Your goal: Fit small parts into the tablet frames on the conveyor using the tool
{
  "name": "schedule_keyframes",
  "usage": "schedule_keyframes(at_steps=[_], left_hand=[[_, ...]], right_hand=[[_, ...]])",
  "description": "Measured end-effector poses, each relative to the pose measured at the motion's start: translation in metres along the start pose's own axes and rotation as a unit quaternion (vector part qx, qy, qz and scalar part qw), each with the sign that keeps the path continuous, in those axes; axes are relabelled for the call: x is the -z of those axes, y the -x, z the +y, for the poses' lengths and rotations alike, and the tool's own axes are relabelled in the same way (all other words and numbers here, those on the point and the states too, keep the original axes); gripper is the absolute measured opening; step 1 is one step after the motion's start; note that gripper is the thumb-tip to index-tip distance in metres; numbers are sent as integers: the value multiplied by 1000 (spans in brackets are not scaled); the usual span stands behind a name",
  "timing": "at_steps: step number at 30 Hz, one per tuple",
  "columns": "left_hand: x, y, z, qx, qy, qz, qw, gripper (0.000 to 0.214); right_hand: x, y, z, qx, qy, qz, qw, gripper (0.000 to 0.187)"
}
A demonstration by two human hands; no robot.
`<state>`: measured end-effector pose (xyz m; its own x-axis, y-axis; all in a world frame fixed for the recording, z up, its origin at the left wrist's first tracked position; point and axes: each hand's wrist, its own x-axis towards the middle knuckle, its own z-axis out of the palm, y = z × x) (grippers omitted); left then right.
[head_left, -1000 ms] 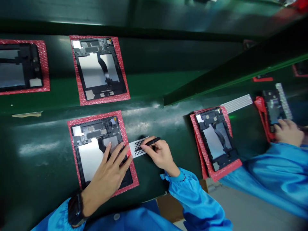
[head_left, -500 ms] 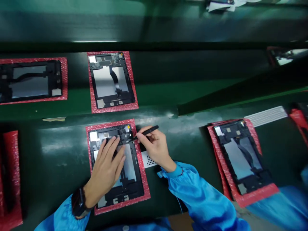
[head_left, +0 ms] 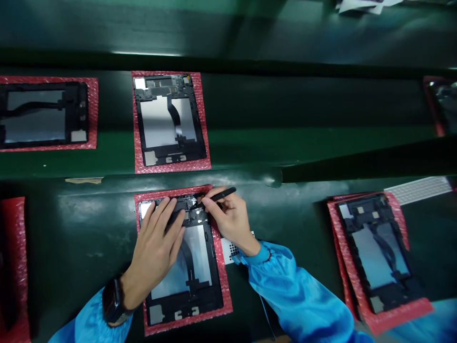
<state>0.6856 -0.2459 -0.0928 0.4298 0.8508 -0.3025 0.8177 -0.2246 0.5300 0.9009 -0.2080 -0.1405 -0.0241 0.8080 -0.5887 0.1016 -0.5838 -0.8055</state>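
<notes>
Black tool (head_left: 224, 193) moved inward over tablet (head_left: 200, 247), pointing left.

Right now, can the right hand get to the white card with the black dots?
Probably yes: the white card lies close to the right hand, partly hidden by its wrist and sleeve. That hand holds a black tool, though.

Green ledge (head_left: 246, 147) runs crosswise. In front of ledge: dark green benchtop (head_left: 293, 224), glossy, pale light glare (head_left: 250, 183) near ledge. Behind ledge: grey-green panel (head_left: 214, 35), shiny. Toward ledge's right end: dark slanted divider (head_left: 378, 159).
</notes>
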Motion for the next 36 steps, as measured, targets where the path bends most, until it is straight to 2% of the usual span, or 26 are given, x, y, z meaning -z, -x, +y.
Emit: schedule_keyframes(at_steps=[13, 20, 22, 25, 28, 30, 32, 34, 36], left_hand=[[-9, -11, 14, -26, -8, 17, 999, 49], [-16, -15, 29, -39, -51, -11, 998, 51], [-17, -16, 29, -37, -59, -15, 997, 51], [-15, -20, 27, -31, -24, -1, 999, 50], [-8, -22, 29, -13, 21, 40, 999, 49], [-5, -20, 41, -22, 32, 53, 998, 47], [-5, -15, 58, -86, 44, 17, 995, 45], [-10, -7, 77, -166, 48, -50, 984, 46], [-19, 0, 91, -207, 32, -102, 972, 49]], right_hand=[[13, -1, 7, 33, -19, -2, 999, 14], [16, -3, 5, 41, -16, 6, 999, 12], [26, -1, -3, 46, -9, 34, 998, 11], [55, 15, -20, 70, 20, 72, 995, 4], [88, 45, -25, 70, 49, 37, 996, 5], [101, 65, -18, 54, 68, 19, 996, 6], [106, 80, -5, 42, 79, 31, 995, 8], [108, 89, 6, 31, 72, 51, 996, 9], [109, 93, 13, 25, 56, 70, 996, 12]])
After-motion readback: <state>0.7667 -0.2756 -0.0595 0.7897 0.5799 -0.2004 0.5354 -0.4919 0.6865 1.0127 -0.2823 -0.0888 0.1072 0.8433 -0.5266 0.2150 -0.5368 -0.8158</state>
